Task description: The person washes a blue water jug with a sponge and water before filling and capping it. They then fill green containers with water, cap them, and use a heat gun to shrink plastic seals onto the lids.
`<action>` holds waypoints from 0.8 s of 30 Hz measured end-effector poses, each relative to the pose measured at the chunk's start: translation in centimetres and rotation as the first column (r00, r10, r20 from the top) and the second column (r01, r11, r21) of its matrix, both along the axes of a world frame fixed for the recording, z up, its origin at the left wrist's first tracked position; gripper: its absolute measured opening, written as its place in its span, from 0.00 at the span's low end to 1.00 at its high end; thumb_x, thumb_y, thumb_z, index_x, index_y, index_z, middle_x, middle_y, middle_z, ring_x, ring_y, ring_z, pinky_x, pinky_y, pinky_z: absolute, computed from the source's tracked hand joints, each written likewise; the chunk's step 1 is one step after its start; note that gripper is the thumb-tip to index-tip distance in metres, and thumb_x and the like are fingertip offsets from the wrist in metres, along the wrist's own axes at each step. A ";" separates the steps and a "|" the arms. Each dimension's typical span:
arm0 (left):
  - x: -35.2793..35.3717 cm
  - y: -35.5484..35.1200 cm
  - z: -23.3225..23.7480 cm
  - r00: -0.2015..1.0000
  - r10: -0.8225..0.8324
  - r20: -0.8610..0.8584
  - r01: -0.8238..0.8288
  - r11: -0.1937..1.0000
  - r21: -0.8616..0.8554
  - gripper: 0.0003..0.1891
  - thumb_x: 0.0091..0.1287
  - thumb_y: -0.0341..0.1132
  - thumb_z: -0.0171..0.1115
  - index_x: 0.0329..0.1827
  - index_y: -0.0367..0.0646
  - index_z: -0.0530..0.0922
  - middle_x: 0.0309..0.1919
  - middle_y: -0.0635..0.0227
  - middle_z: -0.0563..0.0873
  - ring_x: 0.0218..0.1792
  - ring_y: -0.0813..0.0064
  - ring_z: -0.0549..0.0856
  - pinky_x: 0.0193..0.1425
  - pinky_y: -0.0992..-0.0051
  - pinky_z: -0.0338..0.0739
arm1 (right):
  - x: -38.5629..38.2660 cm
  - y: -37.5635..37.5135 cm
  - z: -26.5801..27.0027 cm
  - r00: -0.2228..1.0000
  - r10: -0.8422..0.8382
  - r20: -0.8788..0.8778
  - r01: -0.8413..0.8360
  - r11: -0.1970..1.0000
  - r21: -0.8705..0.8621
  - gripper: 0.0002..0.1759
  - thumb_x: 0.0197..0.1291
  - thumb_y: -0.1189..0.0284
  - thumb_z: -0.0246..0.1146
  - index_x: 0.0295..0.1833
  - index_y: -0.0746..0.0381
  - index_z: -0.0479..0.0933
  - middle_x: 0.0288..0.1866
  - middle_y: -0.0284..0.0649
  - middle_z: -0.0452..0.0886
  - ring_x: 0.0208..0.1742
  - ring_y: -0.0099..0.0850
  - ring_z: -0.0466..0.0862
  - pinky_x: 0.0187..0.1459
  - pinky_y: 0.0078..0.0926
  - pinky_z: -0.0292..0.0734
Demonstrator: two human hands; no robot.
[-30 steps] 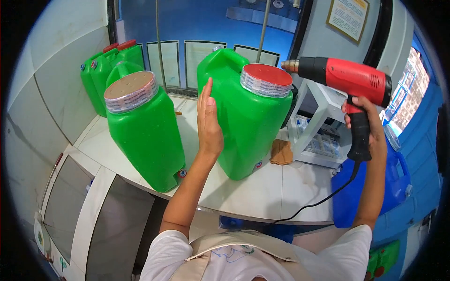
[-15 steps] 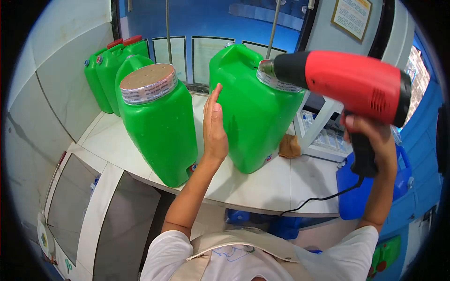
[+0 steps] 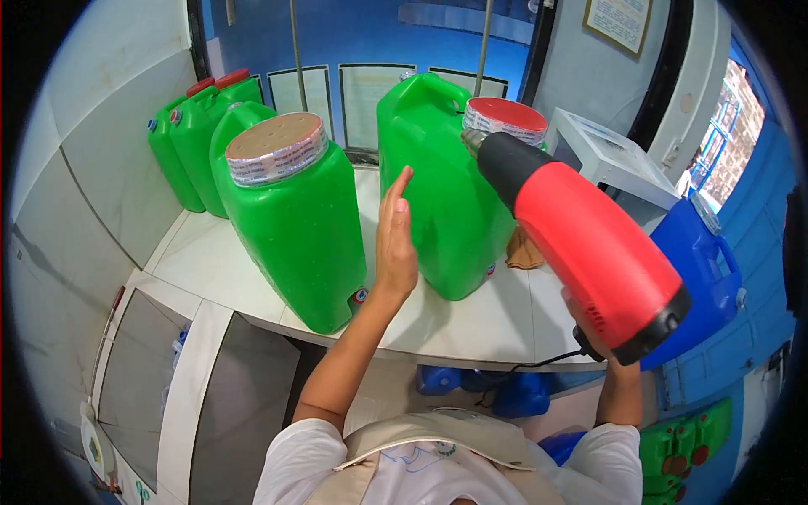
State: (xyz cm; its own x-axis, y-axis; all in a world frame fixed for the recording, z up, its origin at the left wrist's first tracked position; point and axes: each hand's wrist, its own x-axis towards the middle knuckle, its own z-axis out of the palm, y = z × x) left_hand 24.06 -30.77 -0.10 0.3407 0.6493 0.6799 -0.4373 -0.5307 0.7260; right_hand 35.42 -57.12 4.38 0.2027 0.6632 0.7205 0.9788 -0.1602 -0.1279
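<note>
My right hand (image 3: 592, 326) is wrapped round the handle of a red and black heat gun (image 3: 589, 244), mostly hidden behind its body. The nozzle points up and left, beside the neck of a green jerrycan (image 3: 429, 185) with a red lid (image 3: 505, 114) and a printed clear band round it. My left hand (image 3: 396, 244) is held upright with fingers straight, between that jerrycan and a second green jerrycan (image 3: 295, 236). This nearer one has a brown lid (image 3: 273, 136) with a similar printed band (image 3: 278, 164).
More green jerrycans (image 3: 187, 143) stand against the left wall. A blue jerrycan (image 3: 686, 269) is on the right, near a white frame (image 3: 614, 151). A brown cloth (image 3: 523, 252) lies behind the heat gun. Blue containers (image 3: 522, 394) sit below the counter edge, crossed by the cord (image 3: 547, 360).
The heat gun has swung from pointing left across the lid to pointing up-left, and moved lower and nearer me. The red lid now shows. My left hand stays upright.
</note>
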 end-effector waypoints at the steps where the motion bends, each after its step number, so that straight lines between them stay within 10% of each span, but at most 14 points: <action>1: 0.0 0.3 -0.2 1.000 -0.006 0.001 0.006 1.000 0.005 0.29 0.73 0.49 0.32 0.68 0.38 0.61 0.65 0.56 0.67 0.69 0.64 0.61 0.73 0.64 0.45 | 0.2 -0.5 0.5 0.951 0.055 -0.303 -0.041 0.998 0.053 0.14 0.54 0.73 0.66 0.46 0.65 0.75 0.40 0.38 0.79 0.37 0.28 0.79 0.39 0.26 0.75; 2: -0.1 0.7 -0.4 1.000 0.006 -0.008 -0.006 1.000 -0.018 0.29 0.73 0.49 0.32 0.68 0.38 0.61 0.65 0.56 0.67 0.69 0.64 0.61 0.73 0.64 0.46 | 0.7 -1.1 0.8 0.810 0.119 -0.573 -0.064 0.991 0.116 0.14 0.54 0.73 0.66 0.46 0.65 0.75 0.39 0.38 0.79 0.37 0.28 0.78 0.38 0.26 0.75; 3: 0.0 1.0 -0.6 1.000 0.018 -0.020 -0.019 0.999 -0.042 0.29 0.73 0.50 0.32 0.68 0.38 0.61 0.65 0.57 0.67 0.69 0.65 0.61 0.72 0.63 0.46 | 2.4 -2.4 0.3 0.967 -0.132 -0.219 0.148 0.988 0.055 0.16 0.53 0.71 0.67 0.46 0.65 0.75 0.37 0.38 0.78 0.36 0.27 0.77 0.37 0.24 0.74; 4: 0.1 1.2 -0.8 1.000 0.012 -0.022 -0.013 0.999 -0.044 0.29 0.73 0.50 0.32 0.68 0.38 0.61 0.65 0.57 0.67 0.69 0.65 0.61 0.72 0.63 0.46 | 4.1 -3.3 0.5 0.957 -0.126 -0.261 0.164 0.978 0.129 0.16 0.52 0.70 0.67 0.45 0.66 0.74 0.35 0.38 0.76 0.34 0.27 0.77 0.35 0.24 0.73; 5: 0.3 1.5 -1.0 1.000 0.012 -0.016 -0.013 0.998 -0.069 0.29 0.73 0.50 0.32 0.68 0.39 0.61 0.65 0.58 0.67 0.69 0.65 0.61 0.72 0.63 0.47 | 4.4 -3.0 1.9 0.811 0.245 -0.532 -0.026 0.922 0.386 0.16 0.53 0.69 0.67 0.44 0.65 0.75 0.33 0.37 0.76 0.31 0.25 0.76 0.34 0.22 0.73; 7: 1.0 1.8 -1.5 1.000 0.002 -0.016 -0.004 0.994 -0.111 0.30 0.73 0.52 0.32 0.69 0.41 0.61 0.66 0.59 0.67 0.69 0.66 0.61 0.72 0.63 0.48 | 9.6 -4.6 4.1 0.828 -0.013 -0.561 0.169 0.959 0.228 0.13 0.57 0.65 0.65 0.42 0.63 0.77 0.34 0.34 0.76 0.34 0.24 0.76 0.37 0.24 0.73; 10: 2.4 1.6 -1.9 0.999 -0.019 -0.027 0.014 0.987 -0.159 0.30 0.73 0.53 0.32 0.69 0.41 0.61 0.66 0.59 0.67 0.69 0.65 0.61 0.72 0.62 0.49 | 18.0 -3.8 7.4 0.795 -0.459 -0.396 0.521 0.851 0.059 0.29 0.50 0.55 0.69 0.48 0.67 0.76 0.41 0.42 0.81 0.42 0.30 0.79 0.48 0.29 0.73; 14: 4.9 3.4 -4.0 0.998 0.034 -0.044 -0.042 0.982 -0.185 0.30 0.72 0.54 0.33 0.68 0.42 0.61 0.66 0.58 0.66 0.69 0.65 0.61 0.71 0.62 0.49 | 28.1 -0.4 10.6 0.893 -0.449 -0.011 0.449 0.893 -0.034 0.20 0.43 0.66 0.65 0.42 0.66 0.78 0.36 0.54 0.82 0.43 0.50 0.82 0.42 0.38 0.75; 24: 9.8 11.3 -9.5 0.956 0.290 -0.047 -0.281 0.856 -0.434 0.32 0.70 0.56 0.36 0.69 0.43 0.59 0.68 0.57 0.63 0.70 0.64 0.58 0.71 0.59 0.45 | 42.4 7.5 7.4 0.750 -0.598 0.282 0.660 0.706 -0.256 0.29 0.45 0.66 0.60 0.57 0.55 0.70 0.39 0.50 0.82 0.43 0.49 0.82 0.44 0.45 0.77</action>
